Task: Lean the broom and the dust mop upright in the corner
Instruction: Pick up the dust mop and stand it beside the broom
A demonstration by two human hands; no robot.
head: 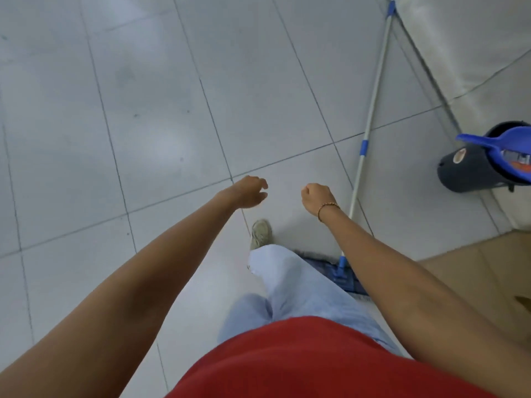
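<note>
Two bare hands hang out over the tiled floor [143, 110], neither holding anything: the left hand [250, 192] has its fingers [263, 185] loosely curled and parted, the right hand [317, 196] is curled almost to a fist. Just right of the right hand runs the dust mop [370, 119], its long pole slanting from the blue pad near the feet up to the far wall [459, 38]; the right hand is clearly nearer. No broom shows. A dark bin [471, 170] crowds the right; open floor lies left
</note>
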